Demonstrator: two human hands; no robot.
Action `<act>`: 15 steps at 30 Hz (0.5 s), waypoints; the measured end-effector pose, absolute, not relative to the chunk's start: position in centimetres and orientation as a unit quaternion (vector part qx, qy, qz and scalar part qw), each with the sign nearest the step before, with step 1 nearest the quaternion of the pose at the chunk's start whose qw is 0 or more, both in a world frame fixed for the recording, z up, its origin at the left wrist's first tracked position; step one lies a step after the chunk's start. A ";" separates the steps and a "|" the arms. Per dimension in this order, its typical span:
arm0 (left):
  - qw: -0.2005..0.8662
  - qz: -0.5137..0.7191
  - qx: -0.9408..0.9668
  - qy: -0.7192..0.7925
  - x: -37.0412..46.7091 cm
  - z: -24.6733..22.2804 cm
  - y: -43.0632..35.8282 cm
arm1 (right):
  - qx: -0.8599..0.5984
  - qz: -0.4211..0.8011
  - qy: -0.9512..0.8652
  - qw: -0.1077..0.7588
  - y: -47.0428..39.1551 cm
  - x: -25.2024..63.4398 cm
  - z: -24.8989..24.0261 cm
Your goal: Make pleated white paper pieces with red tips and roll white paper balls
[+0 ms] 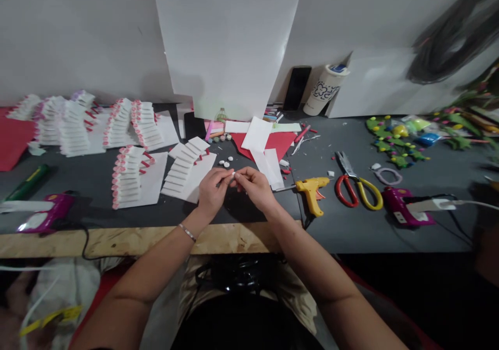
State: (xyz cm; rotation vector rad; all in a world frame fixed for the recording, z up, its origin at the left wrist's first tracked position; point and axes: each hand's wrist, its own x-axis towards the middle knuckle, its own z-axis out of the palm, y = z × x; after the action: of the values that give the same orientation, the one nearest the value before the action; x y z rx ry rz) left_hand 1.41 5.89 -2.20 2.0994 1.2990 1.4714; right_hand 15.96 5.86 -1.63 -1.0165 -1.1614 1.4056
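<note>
Over the near middle of the dark tabletop, my left hand (pixel 212 188) and my right hand (pixel 255 185) meet at the fingertips. Both are closed in a pinch on a small white lump (pixel 233 174), mostly hidden by the fingers. Just beyond my left fingers lie several small white pellets (pixel 225 163). To the left, a white card (pixel 202 176) carries a fanned row of white strips with red bits. Past my right hand are folded white paper pieces (pixel 268 165) on a red sheet (pixel 286 143).
A yellow glue gun (pixel 312 191), red-and-yellow-handled scissors (pixel 353 184) and a purple power strip (pixel 407 207) lie to the right. Several finished-looking strip fans (pixel 128 176) stand on the left. A patterned cup (pixel 323 91) and a black phone (pixel 297 88) stand at the back wall.
</note>
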 end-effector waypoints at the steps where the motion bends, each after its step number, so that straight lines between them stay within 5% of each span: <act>1: 0.136 0.506 0.726 0.445 1.4 -2.2 5.9 | -0.423 0.583 -0.479 0.502 5.9 16.0 -1.6; 15: 0.302 0.507 0.692 0.416 0.7 -1.4 6.8 | -0.380 0.680 -0.446 0.442 5.9 16.3 -0.9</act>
State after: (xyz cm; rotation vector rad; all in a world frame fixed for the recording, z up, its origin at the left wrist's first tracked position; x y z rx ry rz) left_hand 0.73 6.85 -1.37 1.8359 1.1021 1.3433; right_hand 16.33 5.89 -0.87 -0.9428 -1.1062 1.6873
